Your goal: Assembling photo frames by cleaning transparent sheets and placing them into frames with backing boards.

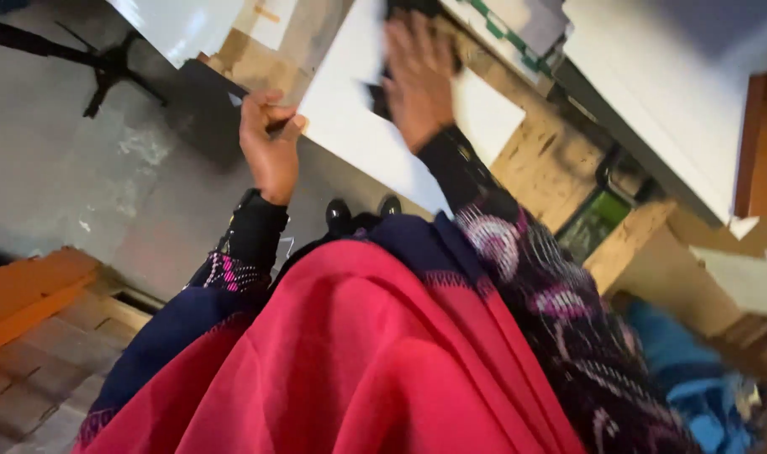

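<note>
1. White sheet (358, 126) – large, flat, stiff-looking; lies tilted across a rough wooden bench (551, 168), its near edge overhanging the grey floor (106, 185).
2. L hand (270, 143) – curled tight on the sheet's near-left edge, thumb on top, fingers wrapped under. Firm pinch hold.
3. R hand (419, 76) – blurred w/ motion; palm flat, fingers spread on the sheet's upper face, over something dark (383, 97) underneath. Pressing, not clasping, as far as I can tell.
4. Dark thing: can't ID it, mostly hidden by the hand.
5. Around: more pale boards (652, 92) stacked to the right on the bench; green item (593, 223) tucked below the bench top; orange-edged timber (30, 294) at lower left; shoe tips (362, 210) on the floor by the sheet's edge.
6. Doing it well, my read: keep L pinch close to the corner so the sheet won't flex; R palm stays flat w/ even pressure so the sheet doesn't skid on the bench; move both hands together, slow, as the overhang could tip it.
</note>
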